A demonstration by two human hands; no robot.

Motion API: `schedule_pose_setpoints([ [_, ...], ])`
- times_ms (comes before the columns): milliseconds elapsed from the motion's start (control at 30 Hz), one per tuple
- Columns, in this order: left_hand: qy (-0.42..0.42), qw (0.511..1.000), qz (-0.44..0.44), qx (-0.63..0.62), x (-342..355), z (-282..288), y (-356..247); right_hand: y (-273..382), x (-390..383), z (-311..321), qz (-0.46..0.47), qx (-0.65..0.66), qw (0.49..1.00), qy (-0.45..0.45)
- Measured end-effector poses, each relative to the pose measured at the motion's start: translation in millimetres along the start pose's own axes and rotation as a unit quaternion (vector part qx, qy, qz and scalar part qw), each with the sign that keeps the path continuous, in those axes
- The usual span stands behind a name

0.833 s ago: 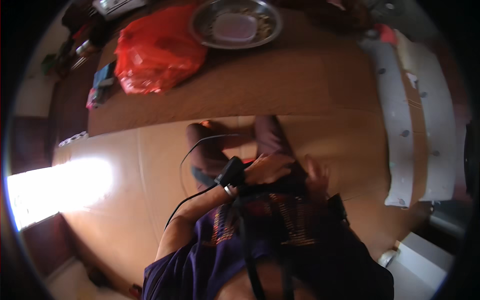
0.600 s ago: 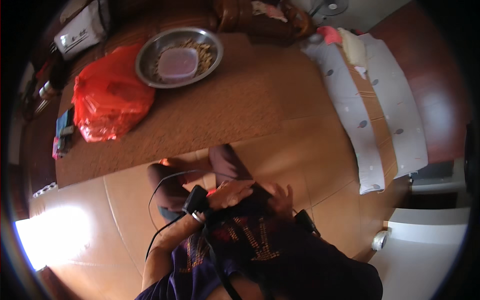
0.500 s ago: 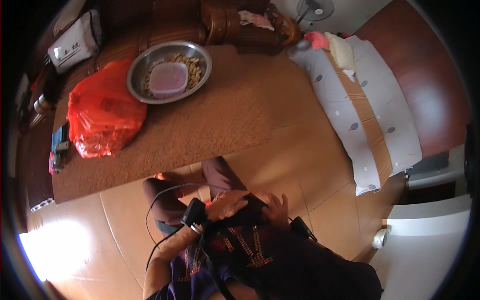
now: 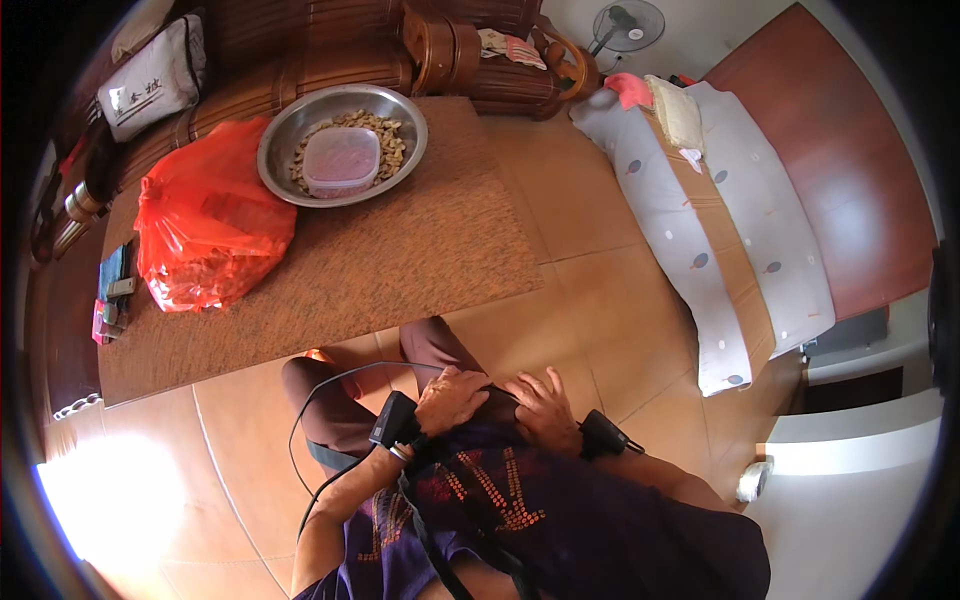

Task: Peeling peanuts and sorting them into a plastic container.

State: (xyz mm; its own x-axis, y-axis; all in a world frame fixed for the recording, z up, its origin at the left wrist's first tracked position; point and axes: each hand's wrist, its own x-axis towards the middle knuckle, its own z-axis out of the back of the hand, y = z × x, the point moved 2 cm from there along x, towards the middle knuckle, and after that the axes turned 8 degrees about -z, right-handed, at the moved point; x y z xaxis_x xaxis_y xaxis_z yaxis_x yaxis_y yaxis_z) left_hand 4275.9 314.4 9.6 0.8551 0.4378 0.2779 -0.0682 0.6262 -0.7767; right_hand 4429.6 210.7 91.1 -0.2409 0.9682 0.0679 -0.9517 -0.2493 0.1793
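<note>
My left hand (image 4: 452, 400) rests on my lap with loosely bent fingers, a black wrist device (image 4: 393, 418) strapped behind it and a thin cable beside it. My right hand (image 4: 540, 408) lies beside it with fingers spread, another black device (image 4: 603, 432) at that wrist. Neither hand visibly holds anything. Beyond my knees, a brown-topped table (image 4: 420, 270) bears a red plastic bag (image 4: 210, 225), a steel basin (image 4: 398, 180) of small tan pieces around a lidded translucent container (image 4: 340, 158), and some small colored items (image 4: 115, 290) at its left edge.
A wooden settee (image 4: 340, 40) with a pale cushion (image 4: 152, 80) stands behind the table. At the right are padded bedding (image 4: 775, 220), a brown wooden panel (image 4: 840, 170) and a white step (image 4: 850, 450). A fan (image 4: 625, 28) is at the back. Tiled floor (image 4: 250, 450) surrounds me.
The view has tilted and turned, bringing the settee and fan into sight and settling with sharper detail. My hands stay on my lap, the right one now showing more clearly.
</note>
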Motion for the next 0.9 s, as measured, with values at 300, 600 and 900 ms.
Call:
schedule_pose_setpoints([
  [300, -0.015, 1.0, -0.001, -0.014, -7.3, -3.1, -0.6, 3.1, -6.2, 6.0, 0.001, 0.025, 1.0, -0.004],
  [600, 0.009, 0.998, -0.024, -0.061, -18.3, -17.7, 15.5, 14.8, -2.3, 40.5, 0.019, 0.05, 0.999, 0.001],
  [900, -0.022, 0.988, -0.086, -0.125, -19.1, -1.6, 23.8, -48.1, -0.2, 90.9, -0.076, 0.283, 0.956, 0.026],
])
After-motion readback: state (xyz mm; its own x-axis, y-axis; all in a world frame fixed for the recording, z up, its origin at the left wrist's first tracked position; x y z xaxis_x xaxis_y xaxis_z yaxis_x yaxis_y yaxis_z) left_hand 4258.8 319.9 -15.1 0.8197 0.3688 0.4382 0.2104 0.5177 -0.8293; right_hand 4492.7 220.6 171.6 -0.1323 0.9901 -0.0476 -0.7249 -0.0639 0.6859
